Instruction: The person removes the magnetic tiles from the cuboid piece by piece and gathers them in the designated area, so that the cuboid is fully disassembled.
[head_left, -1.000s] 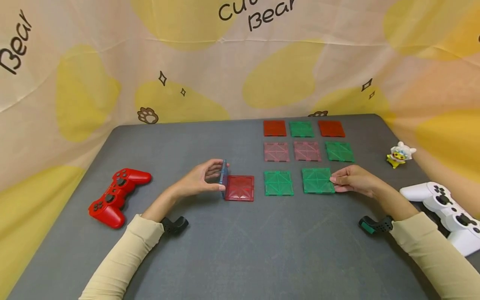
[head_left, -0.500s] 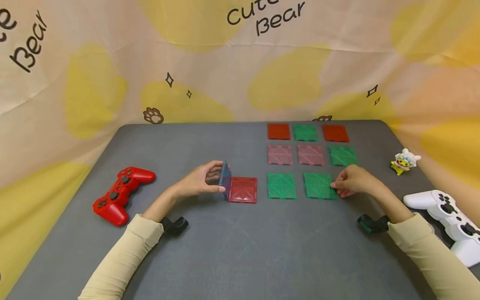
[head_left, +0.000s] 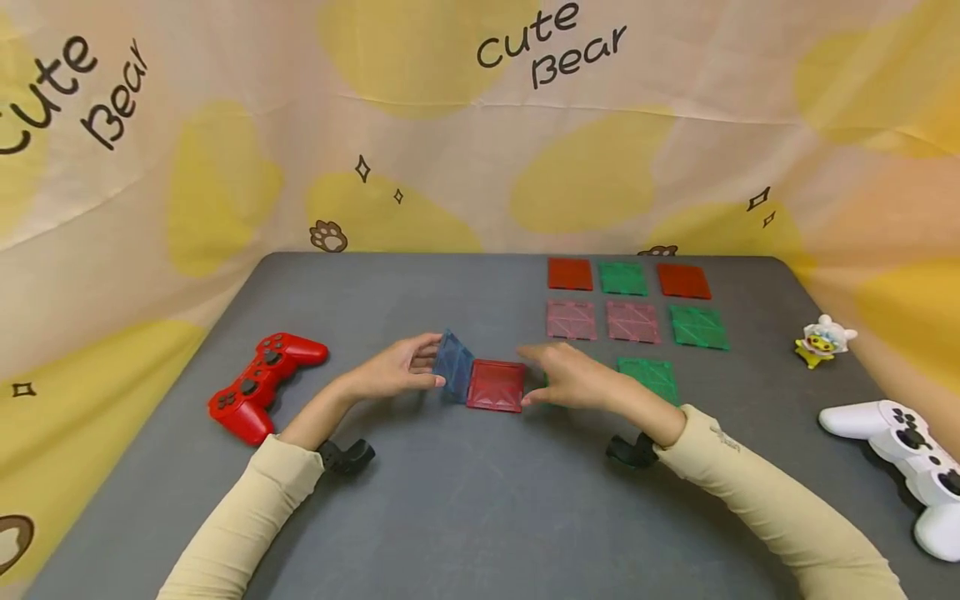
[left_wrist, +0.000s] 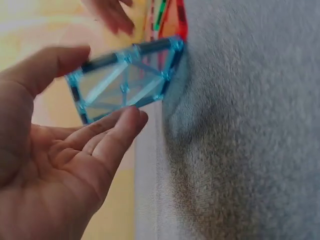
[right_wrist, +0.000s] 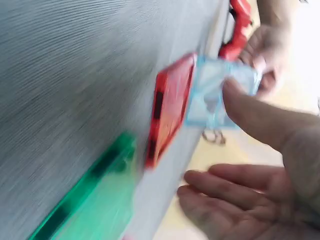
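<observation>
My left hand [head_left: 393, 368] holds a blue magnetic tile [head_left: 454, 367] by its edges, thumb on one side and fingers on the other. That tile stands on edge, tilted toward the left palm, its lower edge along the left side of a red magnetic tile [head_left: 496, 387] lying flat. My right hand [head_left: 581, 379] is at the red tile's right side, thumb and fingers spread apart with nothing between them. Beneath this hand a green tile [right_wrist: 100, 200] is mostly hidden in the head view. Another green tile [head_left: 651, 377] lies behind the right wrist.
Two rows of flat tiles lie at the back right, among them a pink tile [head_left: 572, 320] and an orange-red tile [head_left: 570, 274]. A red game controller [head_left: 266, 386] is at the left. A white controller [head_left: 903, 467] and a small figurine [head_left: 823, 342] stand at the right.
My right hand has let go of the right-hand green tile, now flat, and moved left to the red tile. The blue tile has tipped from nearly upright toward my left hand.
</observation>
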